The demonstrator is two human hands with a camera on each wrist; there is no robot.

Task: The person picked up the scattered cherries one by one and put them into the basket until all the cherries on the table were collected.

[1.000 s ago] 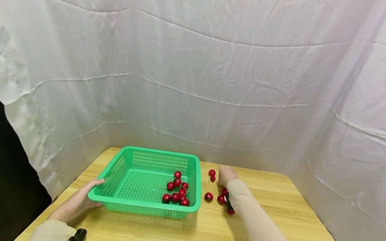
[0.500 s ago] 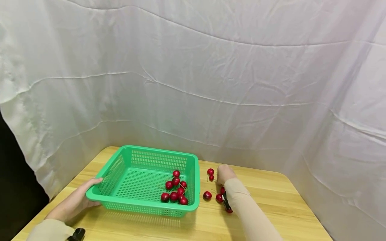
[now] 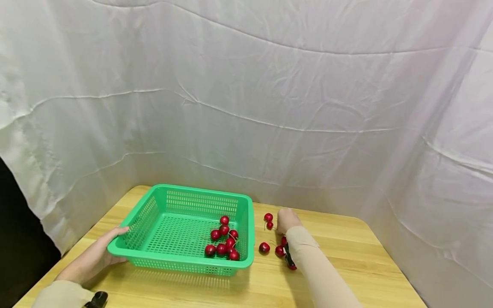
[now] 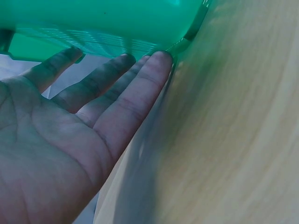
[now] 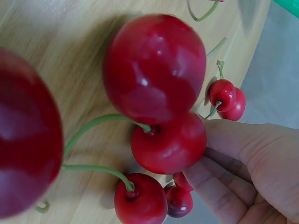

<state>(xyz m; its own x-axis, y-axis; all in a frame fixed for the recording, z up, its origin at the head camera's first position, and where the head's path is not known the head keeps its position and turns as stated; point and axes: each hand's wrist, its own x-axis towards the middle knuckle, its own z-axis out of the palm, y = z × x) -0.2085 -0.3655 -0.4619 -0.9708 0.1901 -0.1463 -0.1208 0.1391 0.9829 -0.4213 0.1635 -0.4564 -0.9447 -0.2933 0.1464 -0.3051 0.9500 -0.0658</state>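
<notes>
In the head view my left hand (image 3: 98, 252) holds the near left corner of a green plastic basket (image 3: 185, 261), thumb over the rim. The left wrist view shows its other fingers (image 4: 133, 100) stretched against the basket's outside. Several red cherries (image 3: 221, 249) lie in the basket's right part. My right hand (image 3: 286, 220) is low over the table right of the basket. In the right wrist view its thumb and fingers come together behind a red cherry (image 5: 161, 144) with a green stem, which hides their tips; I cannot tell whether they pinch it.
Around the right hand lie more loose cherries: a large one (image 5: 154, 67), one with a curved stem (image 5: 140, 198), and a pair (image 5: 226, 98) farther off. Another cherry (image 3: 264, 248) sits beside the basket. White cloth (image 3: 269, 107) hangs behind the wooden table (image 3: 346, 256).
The head view has shifted slightly, moving everything a little up and left in it. Both hands keep their places relative to the basket and cherries.
</notes>
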